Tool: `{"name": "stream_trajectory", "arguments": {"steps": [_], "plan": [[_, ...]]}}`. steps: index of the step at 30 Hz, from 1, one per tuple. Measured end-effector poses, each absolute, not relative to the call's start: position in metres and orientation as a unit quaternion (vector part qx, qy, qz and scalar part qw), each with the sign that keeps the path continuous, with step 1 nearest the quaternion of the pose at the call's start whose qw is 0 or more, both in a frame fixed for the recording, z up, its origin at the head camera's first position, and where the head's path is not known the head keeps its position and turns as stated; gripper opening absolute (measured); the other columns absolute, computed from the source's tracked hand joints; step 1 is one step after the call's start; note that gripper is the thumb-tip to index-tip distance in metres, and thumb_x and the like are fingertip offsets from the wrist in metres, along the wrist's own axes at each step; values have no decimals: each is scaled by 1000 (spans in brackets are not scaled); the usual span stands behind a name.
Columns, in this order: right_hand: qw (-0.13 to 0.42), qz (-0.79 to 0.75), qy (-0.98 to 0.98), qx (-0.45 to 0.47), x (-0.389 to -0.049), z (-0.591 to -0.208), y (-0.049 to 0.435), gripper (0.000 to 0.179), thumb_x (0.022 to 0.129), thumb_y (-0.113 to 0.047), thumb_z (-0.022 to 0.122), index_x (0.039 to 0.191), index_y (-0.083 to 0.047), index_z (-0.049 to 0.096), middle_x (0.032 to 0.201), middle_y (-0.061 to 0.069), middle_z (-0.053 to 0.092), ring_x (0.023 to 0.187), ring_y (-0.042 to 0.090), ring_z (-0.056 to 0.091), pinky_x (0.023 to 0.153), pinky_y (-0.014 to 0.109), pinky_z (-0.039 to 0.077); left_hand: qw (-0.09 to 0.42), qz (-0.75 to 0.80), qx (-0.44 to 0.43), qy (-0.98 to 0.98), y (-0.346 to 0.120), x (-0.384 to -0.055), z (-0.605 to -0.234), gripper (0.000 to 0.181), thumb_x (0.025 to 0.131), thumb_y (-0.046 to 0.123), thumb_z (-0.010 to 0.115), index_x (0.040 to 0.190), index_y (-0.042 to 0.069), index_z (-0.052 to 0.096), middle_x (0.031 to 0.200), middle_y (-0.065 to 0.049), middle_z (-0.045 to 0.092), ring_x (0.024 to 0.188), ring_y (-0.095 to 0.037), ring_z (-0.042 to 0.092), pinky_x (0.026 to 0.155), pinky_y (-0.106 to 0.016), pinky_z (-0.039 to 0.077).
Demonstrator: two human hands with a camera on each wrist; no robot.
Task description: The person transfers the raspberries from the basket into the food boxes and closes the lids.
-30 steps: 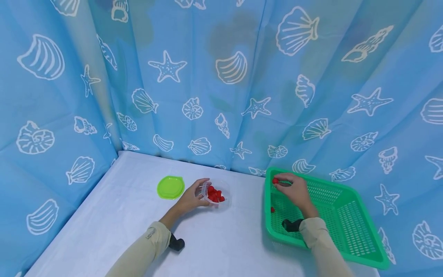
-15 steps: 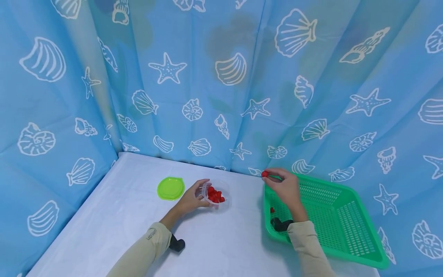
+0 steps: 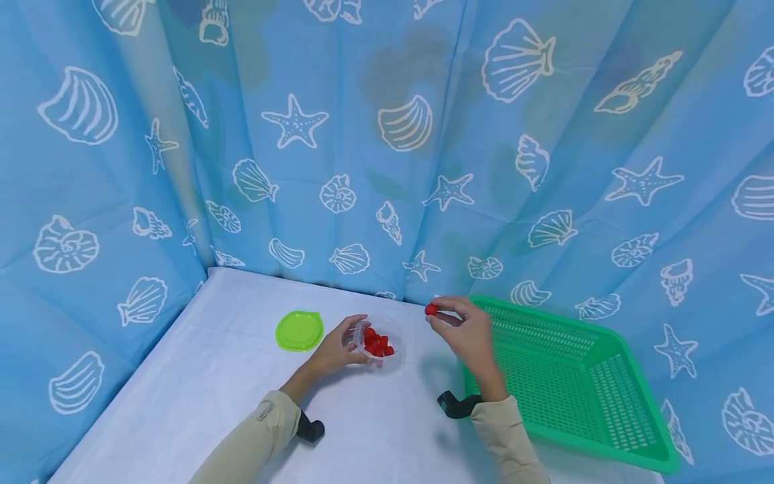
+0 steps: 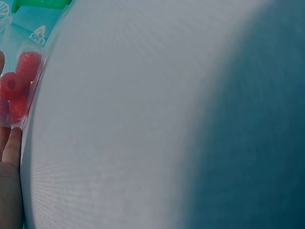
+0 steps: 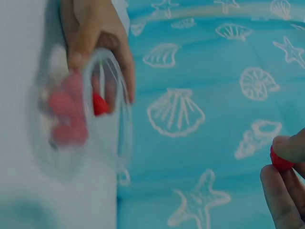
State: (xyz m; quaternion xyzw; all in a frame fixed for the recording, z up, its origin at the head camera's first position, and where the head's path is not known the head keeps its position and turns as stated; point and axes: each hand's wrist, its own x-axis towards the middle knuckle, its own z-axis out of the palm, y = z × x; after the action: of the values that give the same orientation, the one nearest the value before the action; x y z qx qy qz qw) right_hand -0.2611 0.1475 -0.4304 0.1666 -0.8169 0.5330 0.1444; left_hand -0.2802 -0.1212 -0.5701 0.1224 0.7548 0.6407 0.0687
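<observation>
My left hand (image 3: pixel 334 346) grips the side of a clear plastic tub (image 3: pixel 396 331), fingers and thumb curled round its wall. Several red raspberries (image 3: pixel 377 343) lie inside it; in the left wrist view, raspberries (image 4: pixel 19 86) show through the wall. Between thumb and fingertips my right hand (image 3: pixel 468 336) pinches a single raspberry (image 3: pixel 431 309), held in the air between the tub and the green basket. The right wrist view shows that pinched raspberry (image 5: pixel 281 160) at the right edge and the tub (image 5: pixel 86 119) at the left, apart.
The green perforated basket (image 3: pixel 629 343) stands on the right, partly behind my right forearm. A lime-green lid (image 3: pixel 299 331) lies flat left of the tub. The white-covered table (image 3: pixel 242 302) meets a blue shell-print curtain (image 3: pixel 338 134) at the back.
My right hand has moved left with the raspberry, out from over the basket toward the tub. The left hand and tub have stayed in place.
</observation>
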Motion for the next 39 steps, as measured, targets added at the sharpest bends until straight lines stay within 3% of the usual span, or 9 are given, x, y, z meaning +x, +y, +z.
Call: {"name": "stream_trajectory", "arguments": {"steps": [9, 24, 39], "plan": [[162, 507, -833, 148, -258, -465, 107, 33, 76, -6, 83, 107, -10, 74, 108, 1, 67, 100, 19, 64, 79, 39, 58, 67, 633, 109, 763, -119, -279, -570, 91, 72, 21, 88, 148, 24, 39, 143, 3, 48, 135, -28, 42, 100, -42, 46], [242, 501, -823, 116, -253, -524, 64, 32, 77, -4, 81, 107, -13, 74, 109, -4, 65, 102, 14, 64, 80, 30, 56, 59, 631, 115, 765, -121, -280, -571, 90, 72, 19, 87, 148, 22, 39, 145, 1, 46, 135, -26, 43, 101, -42, 45], [223, 461, -855, 85, -255, -533, 42, 31, 76, -8, 83, 106, -12, 74, 107, -1, 64, 102, 17, 66, 80, 32, 56, 65, 641, 126, 754, -122, -278, -569, 88, 74, 19, 86, 148, 20, 38, 145, 0, 47, 135, -24, 43, 103, -38, 43]]}}
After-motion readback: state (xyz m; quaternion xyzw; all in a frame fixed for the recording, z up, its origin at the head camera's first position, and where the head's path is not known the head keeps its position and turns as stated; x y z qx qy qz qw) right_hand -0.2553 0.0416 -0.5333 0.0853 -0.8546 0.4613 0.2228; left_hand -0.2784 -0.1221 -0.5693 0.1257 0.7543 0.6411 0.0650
